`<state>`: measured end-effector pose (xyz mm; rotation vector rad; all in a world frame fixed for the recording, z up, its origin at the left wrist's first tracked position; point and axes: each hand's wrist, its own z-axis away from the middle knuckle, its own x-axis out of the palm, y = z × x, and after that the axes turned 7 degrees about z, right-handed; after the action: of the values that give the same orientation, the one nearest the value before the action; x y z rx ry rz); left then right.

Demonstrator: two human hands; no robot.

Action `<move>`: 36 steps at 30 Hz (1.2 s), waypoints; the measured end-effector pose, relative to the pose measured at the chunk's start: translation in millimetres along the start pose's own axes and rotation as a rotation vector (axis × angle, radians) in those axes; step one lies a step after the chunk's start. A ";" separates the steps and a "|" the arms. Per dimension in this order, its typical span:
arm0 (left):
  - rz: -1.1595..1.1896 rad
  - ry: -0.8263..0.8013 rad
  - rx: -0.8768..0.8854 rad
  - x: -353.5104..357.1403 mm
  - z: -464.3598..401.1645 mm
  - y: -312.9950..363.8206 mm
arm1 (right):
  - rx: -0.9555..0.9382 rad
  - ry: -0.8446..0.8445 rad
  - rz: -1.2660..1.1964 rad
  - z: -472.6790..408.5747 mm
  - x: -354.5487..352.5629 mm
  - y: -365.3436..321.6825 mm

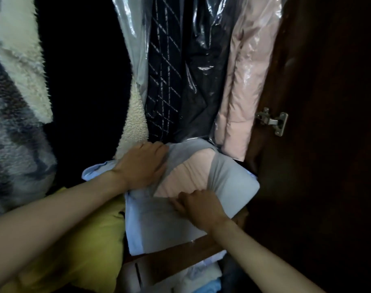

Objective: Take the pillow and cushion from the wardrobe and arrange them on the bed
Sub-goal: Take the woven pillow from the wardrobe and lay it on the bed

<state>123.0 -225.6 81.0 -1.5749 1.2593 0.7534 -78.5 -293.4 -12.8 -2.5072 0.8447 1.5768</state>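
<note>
Both bare forearms come in from the near edge, reaching into the open wardrobe. Over on the left, the left hand (141,166) lies flat with fingers spread a bit, palm down on the far-left corner of the pillow (159,225), where the grey-blue cover bunches up. On the right, the right hand (198,205) is curled, fingertips pinching the edge of that cover right where it gapes open and a pale pink inner (186,176) shows through. So one hand presses, the other grips fabric.

Pillow itself sits on a wooden shelf (201,247) low in the wardrobe, taking up the middle of the view, with its right end rounded and sticking out toward the dark wardrobe door (328,81). Just beside it on the left, touching its edge, is a yellow-green cushion (91,246), partly under the left forearm.

Hanging behind, on the far side: a dark garment with a crisscross line pattern (163,81) in clear plastic, a black one next to it also bagged, then a pink puffy coat (241,98) under plastic on the right. A cream fleecy piece (133,127) pokes down near the left hand. Far left has a fuzzy grey and white blanket (13,123). A metal hinge (272,121) sits on the door. Below the shelf, some folded pale fabrics, hard to make out.
</note>
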 end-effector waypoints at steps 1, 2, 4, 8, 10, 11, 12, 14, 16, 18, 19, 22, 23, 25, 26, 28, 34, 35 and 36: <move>0.013 -0.019 0.045 4.1 -3.2 2.1 | 0.007 0.014 -0.002 10.8 -5.7 -1.5; 0.041 -0.044 0.075 8.8 -4.4 6.1 | 0.006 0.023 -0.013 19.1 -12.3 -1.7; 0.096 -0.081 0.067 21.6 -2.7 17.9 | 0.027 0.014 -0.023 34.6 -23.7 -7.5; 0.234 -0.037 -0.184 39.8 -8.9 35.1 | 0.062 -0.062 -0.023 61.5 -33.0 -21.2; 0.325 -0.041 -0.342 42.1 -15.4 33.0 | 0.084 -0.072 -0.034 75.2 -33.4 -26.1; 0.386 -0.079 -0.407 42.7 -17.2 29.6 | 0.091 -0.079 -0.043 79.7 -33.1 -27.8; 0.437 -0.134 -0.456 44.1 -17.9 26.2 | 0.098 -0.087 -0.050 81.2 -33.9 -29.9; 0.461 -0.220 -0.530 48.0 -17.2 22.6 | 0.105 -0.062 -0.083 77.3 -35.3 -31.3; 0.447 -0.244 -0.596 50.2 -17.6 22.5 | 0.137 0.004 -0.119 63.9 -42.1 -27.7; 0.434 -0.270 -0.614 50.7 -18.2 23.0 | 0.185 0.053 -0.126 48.3 -50.9 -21.7; 0.443 -0.284 -0.608 50.8 -18.3 22.7 | 0.206 0.055 -0.123 43.0 -54.9 -18.4; 0.535 -0.251 -0.599 49.5 -15.4 21.1 | 0.227 -0.009 -0.096 37.6 -62.9 -12.4; 0.552 -0.209 -0.589 48.2 -13.5 22.2 | 0.216 -0.023 -0.080 38.0 -65.3 -11.6; 0.497 -0.103 -0.524 41.0 -9.5 28.3 | 0.198 -0.024 -0.065 36.4 -74.7 -8.6; 0.437 -0.052 -0.475 34.3 -7.3 32.9 | 0.196 -0.015 -0.070 32.8 -82.2 -6.0; 0.303 0.030 -0.379 20.2 1.2 46.4 | 0.184 0.007 -0.075 22.8 -100.8 0.7; 0.228 0.197 -0.140 -17.8 40.4 95.9 | 0.183 -0.035 -0.026 -9.5 -143.5 30.8; 0.229 0.187 -0.126 -23.3 45.8 103.9 | 0.142 -0.064 -0.013 -10.4 -144.5 34.5; 0.225 0.178 -0.116 -29.5 50.9 112.4 | 0.091 -0.086 0.014 -10.4 -143.7 37.4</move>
<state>12.1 -169.6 55.8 -1.6391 1.5667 0.8547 -134.8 -269.0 122.9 -2.3586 0.9030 1.5994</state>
